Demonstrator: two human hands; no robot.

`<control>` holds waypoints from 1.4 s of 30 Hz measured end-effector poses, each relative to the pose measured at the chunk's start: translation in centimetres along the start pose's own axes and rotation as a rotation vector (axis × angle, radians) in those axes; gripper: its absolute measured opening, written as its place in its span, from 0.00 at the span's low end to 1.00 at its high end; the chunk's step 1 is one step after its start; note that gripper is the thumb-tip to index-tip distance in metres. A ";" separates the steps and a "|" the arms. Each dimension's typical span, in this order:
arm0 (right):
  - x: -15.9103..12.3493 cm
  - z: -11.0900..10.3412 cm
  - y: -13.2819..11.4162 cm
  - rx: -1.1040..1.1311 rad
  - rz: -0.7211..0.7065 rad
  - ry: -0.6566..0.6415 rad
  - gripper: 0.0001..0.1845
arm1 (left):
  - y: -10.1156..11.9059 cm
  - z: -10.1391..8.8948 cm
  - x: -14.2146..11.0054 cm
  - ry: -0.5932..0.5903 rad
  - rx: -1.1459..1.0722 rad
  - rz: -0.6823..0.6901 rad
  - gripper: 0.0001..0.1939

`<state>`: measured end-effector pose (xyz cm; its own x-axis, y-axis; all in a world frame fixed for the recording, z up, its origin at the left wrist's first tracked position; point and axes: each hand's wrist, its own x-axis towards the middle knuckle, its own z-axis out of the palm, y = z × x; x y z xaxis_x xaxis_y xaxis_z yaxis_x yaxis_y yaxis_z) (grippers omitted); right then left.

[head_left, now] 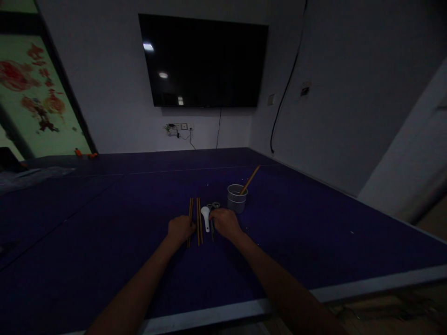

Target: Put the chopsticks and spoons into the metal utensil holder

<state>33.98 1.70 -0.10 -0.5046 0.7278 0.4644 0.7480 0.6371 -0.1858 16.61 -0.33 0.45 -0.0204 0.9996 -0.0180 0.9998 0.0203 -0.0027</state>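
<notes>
On the left of a small row of utensils, my left hand is closed around a pair of brown chopsticks that lie on the dark blue surface. Beside them lies another pair of chopsticks, close together and roughly parallel. A white spoon rests with its bowl away from me. My right hand is closed over what look like metal scissors; two rounded ends show above the fingers and a narrow part below. Behind that hand stands a grey metal cup with brown chopsticks leaning out to the right.
The blue surface has a pale front edge. Small white bits are scattered near the cup. Clear plastic lies at far left, and small orange items sit at the back. A television hangs on the wall.
</notes>
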 end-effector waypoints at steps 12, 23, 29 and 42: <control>0.0 0.2 0.2 -0.005 -0.024 0.023 0.16 | 0.1 -0.2 0.1 -0.039 -0.016 -0.025 0.19; 0.0 0.3 0.3 -0.007 -0.013 0.020 0.16 | -0.2 -0.8 -0.1 -0.061 0.042 0.021 0.20; 0.0 0.2 0.2 0.000 -0.020 0.015 0.16 | -0.3 -0.6 -0.2 -0.052 0.035 0.029 0.20; 0.1 0.0 0.1 -0.017 -0.012 -0.033 0.17 | -0.3 0.4 0.0 0.005 0.003 -0.012 0.20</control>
<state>34.01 1.86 -0.11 -0.5270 0.7285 0.4376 0.7491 0.6414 -0.1656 16.28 -0.31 0.05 -0.0325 0.9994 -0.0127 0.9995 0.0324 -0.0060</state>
